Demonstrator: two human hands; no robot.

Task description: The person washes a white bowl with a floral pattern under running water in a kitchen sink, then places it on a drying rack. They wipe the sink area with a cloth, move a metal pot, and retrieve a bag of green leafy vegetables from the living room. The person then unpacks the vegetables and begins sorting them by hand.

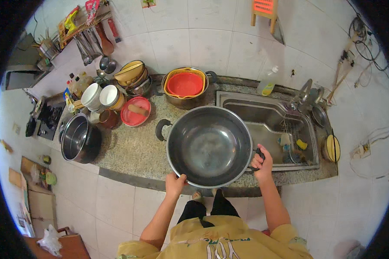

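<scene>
Countertop (129,151) of speckled grey stone runs from a stove area at the person's left to a steel sink (263,125) set into it at the right, with pale tiled wall behind and pale tiled floor below.

Large steel wok (208,146), round and shallow with two black side handles, sits at the front edge of the counter, overlapping the left rim of the sink. Its inside is bare and dark grey. Far handle (160,129) points toward the left.

Deep steel pot (80,139) stands well apart to the left, near the counter's front edge, open and upright.

Second pot (186,100) stands against the wall behind the wok, holding a yellow basket with a red basin (185,84) nested inside it.

Stacked metal and yellow bowls (132,75) stand left of that pot. Two white bowls (100,96) are just beside them, and a red plate (135,111) with a pale object on it lies in front.

Sink interior holds a wire rack (289,129) with a yellow sponge (301,144) beside it. Tap stands at the back right corner.

Left hand (175,183) grips the near rim of the wok, fingers curled under the edge and thumb on top.

Right hand (262,162) is closed as a fist around the wok's right black handle, at the sink's left rim.
</scene>
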